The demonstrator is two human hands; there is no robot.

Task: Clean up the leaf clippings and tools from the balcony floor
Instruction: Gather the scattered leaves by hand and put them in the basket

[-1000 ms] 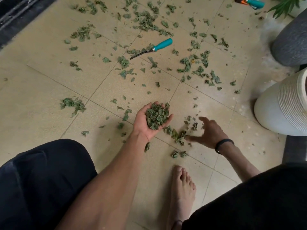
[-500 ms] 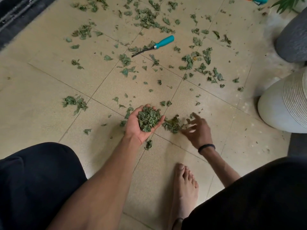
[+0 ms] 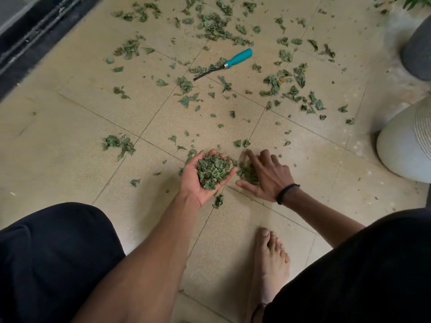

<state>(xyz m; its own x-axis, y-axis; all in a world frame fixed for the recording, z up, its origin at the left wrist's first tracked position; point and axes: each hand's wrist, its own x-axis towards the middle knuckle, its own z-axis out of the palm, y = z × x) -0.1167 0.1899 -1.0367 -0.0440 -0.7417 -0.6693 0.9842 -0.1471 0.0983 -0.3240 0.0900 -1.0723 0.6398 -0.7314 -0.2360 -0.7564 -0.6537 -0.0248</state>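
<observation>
Standing at the right edge of the tiled floor [image 3: 70, 127]: a white ribbed pot [image 3: 405, 145]. Sitting beyond it, a grey rounded pot [image 3: 417, 50]. Poking in at the top right corner, green plant fronds [image 3: 415, 1]. Running along the upper left, a dark door track [image 3: 35, 31].

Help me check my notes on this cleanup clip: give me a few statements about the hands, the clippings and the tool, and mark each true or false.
1. The left hand is palm up and cups a pile of leaf clippings. True.
2. The right hand grips the teal-handled tool. False: the tool lies on the floor farther out, untouched; the right hand is at a small heap of clippings beside the left hand.
3. The right wrist wears a dark band. True.
4. The floor is swept free of clippings. False: many still lie scattered over the tiles.
5. A white pot stands at the right edge. True.
</observation>
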